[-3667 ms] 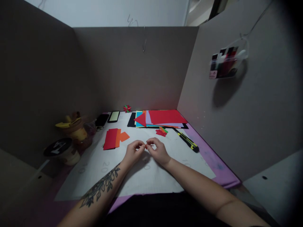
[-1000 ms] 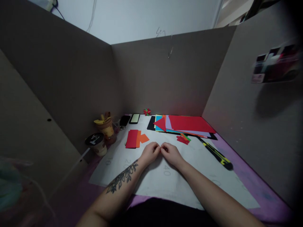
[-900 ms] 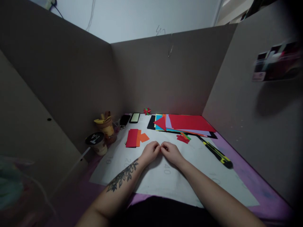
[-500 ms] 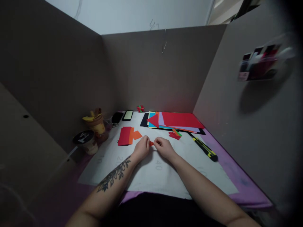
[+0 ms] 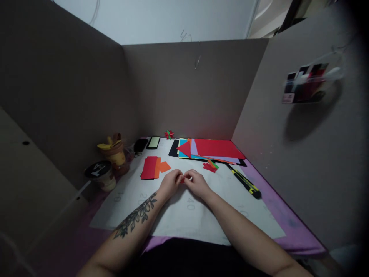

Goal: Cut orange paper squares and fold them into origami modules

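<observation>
My left hand [image 5: 170,183] and my right hand [image 5: 197,184] meet over the white sheet [image 5: 173,221], fingertips pinched together. Between them is a small red-orange piece of paper [image 5: 182,181], mostly covered by the fingers. Its exact shape is too small to make out. Left of my left hand lie red paper rectangles [image 5: 149,167] over orange ones, with a loose orange square [image 5: 165,166] beside them. Beyond my right hand sits a small pile of red, orange and green paper pieces [image 5: 210,167].
Coloured paper sheets [image 5: 219,148] are stacked at the back right, with a black-and-yellow cutter knife [image 5: 245,182] in front. A red-green paper flower [image 5: 169,134], a phone [image 5: 153,142], a lidded cup [image 5: 100,175] and a yellow-brown pot [image 5: 115,154] stand along the back and left. Grey panels enclose the table.
The fingertips have drawn closer together, and less of the red-orange paper shows between them. The whole view has shifted slightly.
</observation>
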{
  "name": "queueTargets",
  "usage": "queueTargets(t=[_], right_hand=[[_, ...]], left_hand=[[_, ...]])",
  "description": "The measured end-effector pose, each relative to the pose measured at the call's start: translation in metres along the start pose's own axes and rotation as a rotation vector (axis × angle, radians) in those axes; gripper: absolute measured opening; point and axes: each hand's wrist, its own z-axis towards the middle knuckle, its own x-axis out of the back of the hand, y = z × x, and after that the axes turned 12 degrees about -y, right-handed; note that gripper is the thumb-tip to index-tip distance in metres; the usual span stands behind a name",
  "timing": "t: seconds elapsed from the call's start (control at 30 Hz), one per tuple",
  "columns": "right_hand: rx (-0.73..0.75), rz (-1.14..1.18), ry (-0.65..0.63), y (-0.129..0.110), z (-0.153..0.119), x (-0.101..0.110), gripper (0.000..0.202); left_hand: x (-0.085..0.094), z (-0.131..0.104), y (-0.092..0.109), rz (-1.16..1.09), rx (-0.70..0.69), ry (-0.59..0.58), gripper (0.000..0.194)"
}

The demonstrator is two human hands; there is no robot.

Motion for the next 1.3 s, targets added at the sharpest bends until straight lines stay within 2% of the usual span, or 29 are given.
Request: queueTargets(t=[0.13, 0.3, 0.5, 0.63, 0.77, 0.97, 1.3], right_hand=[[-0.047, 0.025, -0.026, -0.001, 0.000, -0.004, 0.011], [-0.105, 0.152, -0.040, -0.004, -0.001, -0.002, 0.015], [-0.154, 0.288, 0.006, -0.009, -0.002, 0.002, 0.014], [-0.165, 0.405, 0.078, -0.007, 0.000, 0.004, 0.014], [-0.178, 0.476, 0.101, -0.004, 0.001, 0.001, 0.016], [-0.165, 0.428, 0.034, -0.006, 0.000, -0.002, 0.017], [-0.153, 0.363, 0.079, -0.004, -0.001, -0.004, 0.015]], left_hand=[[-0.001, 0.000, 0.000, -0.089, -0.005, 0.012, 0.009], [-0.001, 0.002, -0.005, -0.160, 0.036, 0.075, 0.020], [0.003, 0.006, -0.008, -0.163, 0.096, 0.178, 0.015], [0.003, 0.005, -0.003, -0.229, 0.044, 0.110, 0.018], [-0.001, 0.003, 0.005, -0.203, -0.014, 0.033, 0.017], [0.000, 0.004, 0.005, -0.233, 0.057, 0.070, 0.020], [-0.001, 0.003, 0.007, -0.185, 0.037, 0.047, 0.025]])
